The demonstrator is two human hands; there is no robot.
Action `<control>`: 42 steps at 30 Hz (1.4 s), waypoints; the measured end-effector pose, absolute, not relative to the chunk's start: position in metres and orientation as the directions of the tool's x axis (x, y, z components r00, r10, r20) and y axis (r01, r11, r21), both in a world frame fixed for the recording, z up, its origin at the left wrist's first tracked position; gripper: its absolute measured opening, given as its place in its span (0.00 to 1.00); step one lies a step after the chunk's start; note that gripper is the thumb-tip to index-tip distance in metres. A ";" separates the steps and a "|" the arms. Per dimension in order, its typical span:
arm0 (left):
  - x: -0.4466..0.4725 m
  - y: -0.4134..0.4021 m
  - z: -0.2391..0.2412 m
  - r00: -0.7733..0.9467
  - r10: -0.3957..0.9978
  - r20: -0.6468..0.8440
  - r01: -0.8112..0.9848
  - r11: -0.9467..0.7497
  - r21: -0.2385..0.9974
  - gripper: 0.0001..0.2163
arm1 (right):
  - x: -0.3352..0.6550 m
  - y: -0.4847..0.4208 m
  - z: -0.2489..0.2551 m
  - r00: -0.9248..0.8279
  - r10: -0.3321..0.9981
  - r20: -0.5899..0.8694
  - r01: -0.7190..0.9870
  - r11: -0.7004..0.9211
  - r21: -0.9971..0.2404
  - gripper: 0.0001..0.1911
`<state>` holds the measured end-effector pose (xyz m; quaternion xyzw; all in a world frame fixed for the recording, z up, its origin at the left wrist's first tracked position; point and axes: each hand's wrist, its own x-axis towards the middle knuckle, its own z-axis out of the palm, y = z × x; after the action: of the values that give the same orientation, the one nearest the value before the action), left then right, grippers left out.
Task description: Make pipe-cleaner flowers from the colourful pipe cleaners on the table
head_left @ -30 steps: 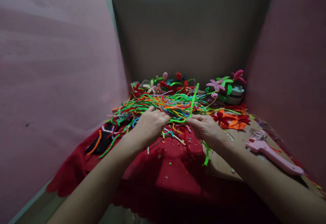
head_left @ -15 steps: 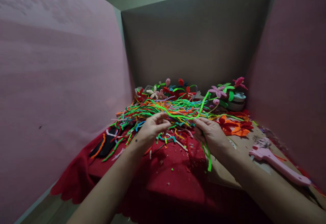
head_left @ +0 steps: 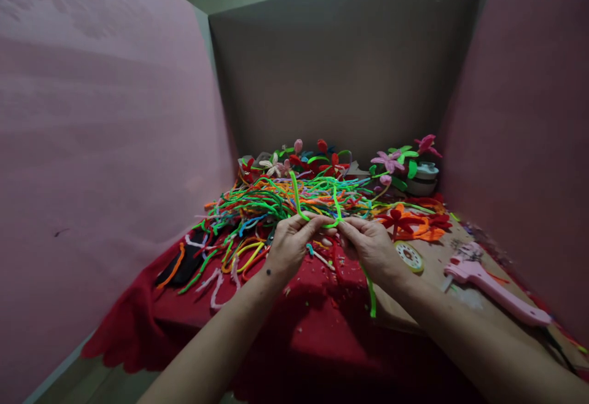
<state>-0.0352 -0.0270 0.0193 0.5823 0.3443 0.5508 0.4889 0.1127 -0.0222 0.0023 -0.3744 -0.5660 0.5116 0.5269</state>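
Two grips | left hand [head_left: 289,246], right hand [head_left: 373,249] pinch green pipe cleaner [head_left: 295,194] | part hidden in palm

The single camera, worn on the head, looks forward and down from close behind the left hand [head_left: 289,249] and right hand [head_left: 370,248] onto the red cloth [head_left: 317,330].

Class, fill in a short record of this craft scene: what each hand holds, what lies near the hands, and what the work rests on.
Held: green pipe cleaner, bent into a loop between both hands
Left: left hand pinches it, grip shut
Right: right hand pinches it; a green tail hangs below
Behind: pile of pipe cleaners, finished flowers
Right side: pink tool, round disc
Surface: red cloth
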 end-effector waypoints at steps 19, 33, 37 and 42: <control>-0.051 -0.005 0.029 0.476 0.879 0.025 -0.365 0.171 0.915 0.11 | 0.116 -0.031 0.001 -0.455 0.819 0.349 0.317 0.516 -0.796 0.13; -0.038 -0.010 0.017 0.296 0.944 0.144 -0.396 -0.016 0.918 0.13 | 0.107 -0.027 -0.001 -0.375 0.927 0.029 -0.188 -0.045 -0.981 0.14; -0.035 -0.014 0.016 0.157 0.957 0.244 -0.362 -0.174 0.916 0.12 | 0.110 -0.024 -0.002 -0.430 0.902 -0.024 -0.273 -0.156 -0.949 0.12; -0.033 -0.019 0.010 0.055 0.963 0.264 -0.269 -0.240 0.933 0.11 | 0.110 -0.022 -0.002 -0.380 0.925 -0.026 -0.262 -0.134 -0.956 0.13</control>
<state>-0.0327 -0.0186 0.0103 0.5122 0.3387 0.5980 0.5151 0.1096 -0.0217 -0.0022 -0.3398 -0.4880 0.6721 0.4412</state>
